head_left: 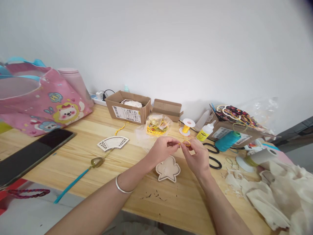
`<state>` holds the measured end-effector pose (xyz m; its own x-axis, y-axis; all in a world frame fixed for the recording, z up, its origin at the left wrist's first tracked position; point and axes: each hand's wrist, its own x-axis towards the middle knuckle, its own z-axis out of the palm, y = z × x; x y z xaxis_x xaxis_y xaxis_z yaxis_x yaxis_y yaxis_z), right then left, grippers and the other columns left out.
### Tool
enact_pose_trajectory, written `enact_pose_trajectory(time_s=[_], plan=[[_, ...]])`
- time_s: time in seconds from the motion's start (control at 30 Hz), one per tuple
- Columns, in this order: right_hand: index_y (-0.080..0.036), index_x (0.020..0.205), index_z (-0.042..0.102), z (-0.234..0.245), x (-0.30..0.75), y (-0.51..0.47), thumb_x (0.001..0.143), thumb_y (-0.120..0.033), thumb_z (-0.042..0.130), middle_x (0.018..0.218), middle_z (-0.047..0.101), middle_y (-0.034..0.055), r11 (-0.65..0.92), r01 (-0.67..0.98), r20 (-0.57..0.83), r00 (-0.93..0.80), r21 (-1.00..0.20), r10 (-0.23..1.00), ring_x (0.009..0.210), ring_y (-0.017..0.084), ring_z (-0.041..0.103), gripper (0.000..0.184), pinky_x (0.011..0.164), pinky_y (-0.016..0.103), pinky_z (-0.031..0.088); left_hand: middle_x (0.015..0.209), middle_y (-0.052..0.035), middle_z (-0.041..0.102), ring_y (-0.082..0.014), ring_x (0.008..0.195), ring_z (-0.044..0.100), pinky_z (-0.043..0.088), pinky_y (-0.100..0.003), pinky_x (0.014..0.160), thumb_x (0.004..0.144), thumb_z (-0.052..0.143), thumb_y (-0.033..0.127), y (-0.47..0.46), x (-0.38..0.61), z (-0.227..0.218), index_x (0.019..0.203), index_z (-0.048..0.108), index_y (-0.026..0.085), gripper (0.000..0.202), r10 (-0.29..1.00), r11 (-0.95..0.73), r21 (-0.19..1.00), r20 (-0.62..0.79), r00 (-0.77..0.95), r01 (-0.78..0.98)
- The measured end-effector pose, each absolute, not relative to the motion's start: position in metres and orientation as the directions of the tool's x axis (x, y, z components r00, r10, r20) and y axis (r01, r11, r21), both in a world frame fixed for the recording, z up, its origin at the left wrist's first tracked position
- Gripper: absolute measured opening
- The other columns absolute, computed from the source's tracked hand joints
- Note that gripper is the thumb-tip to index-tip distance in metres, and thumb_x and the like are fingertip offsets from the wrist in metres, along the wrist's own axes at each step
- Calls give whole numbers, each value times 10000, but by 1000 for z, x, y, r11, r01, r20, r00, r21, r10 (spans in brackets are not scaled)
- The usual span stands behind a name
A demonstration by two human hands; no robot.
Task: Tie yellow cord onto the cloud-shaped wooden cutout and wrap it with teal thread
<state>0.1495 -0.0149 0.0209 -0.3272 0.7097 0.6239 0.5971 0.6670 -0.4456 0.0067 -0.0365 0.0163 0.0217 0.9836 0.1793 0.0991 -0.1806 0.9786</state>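
My left hand (161,149) and my right hand (197,155) meet above the wooden table (102,169), both pinching a thin yellow cord (186,142) that forms a small loop between the fingertips. The cord runs back toward a white spool of yellow thread (187,126). Just below my hands lies a flat pale wooden cut-out with a scalloped outline (168,169). A silver bangle (121,188) sits on my left wrist.
A fan-shaped wooden piece (112,143), a bell with a blue tassel (80,174), a bag of yellow cord (156,127), cardboard boxes (128,106), a glue bottle (205,131), black scissors (212,156), teal yarn (228,141), a phone (31,153), a pink bag (41,98) and white cloth (281,192) surround them.
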Motion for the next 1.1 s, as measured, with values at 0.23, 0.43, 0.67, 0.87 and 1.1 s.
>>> enact_pose_trajectory(time_s=[0.23, 0.43, 0.67, 0.87, 1.1], plan=[[-155, 730, 605, 20, 150, -11, 739, -346, 521, 664, 593, 33, 465, 394, 402, -236, -793, 885, 598, 129, 525, 208, 527, 241, 425, 706, -33, 652, -104, 622, 568, 435, -214, 575, 645, 616, 267, -36, 5, 18, 776, 653, 146, 182, 998, 49, 997, -47, 34, -63], [-173, 816, 645, 19, 150, -7, 680, -330, 583, 802, 666, 55, 334, 240, 253, -314, -911, 915, 705, 170, 601, 217, 621, 289, 485, 708, -27, 649, -81, 601, 559, 444, -238, 656, 603, 661, 283, -37, 5, 20, 731, 649, 131, 200, 988, 155, 955, -151, 38, -253], [-181, 752, 633, 15, 150, -10, 759, -274, 506, 678, 642, 27, 548, 481, 432, -339, -684, 836, 549, 125, 526, 157, 533, 252, 428, 663, -27, 644, -87, 589, 559, 441, -215, 595, 603, 652, 227, -34, 5, 18, 716, 641, 122, 155, 989, 109, 979, -124, -75, -172], [-172, 703, 598, 23, 150, -15, 812, -215, 447, 640, 586, 33, 739, 665, 620, -535, -108, 573, 629, 144, 481, 191, 570, 257, 331, 659, -21, 657, -105, 601, 573, 441, -201, 549, 619, 629, 238, -33, 6, 14, 726, 651, 131, 152, 991, 14, 999, -10, -131, 30], [-173, 654, 570, 31, 149, -21, 800, -157, 471, 594, 546, 6, 714, 669, 629, -650, 207, 427, 617, 138, 424, 177, 646, 270, 308, 678, -37, 666, -119, 612, 579, 428, -209, 555, 665, 556, 194, -39, 9, 17, 721, 660, 128, 135, 972, -177, 904, 222, -73, 391]])
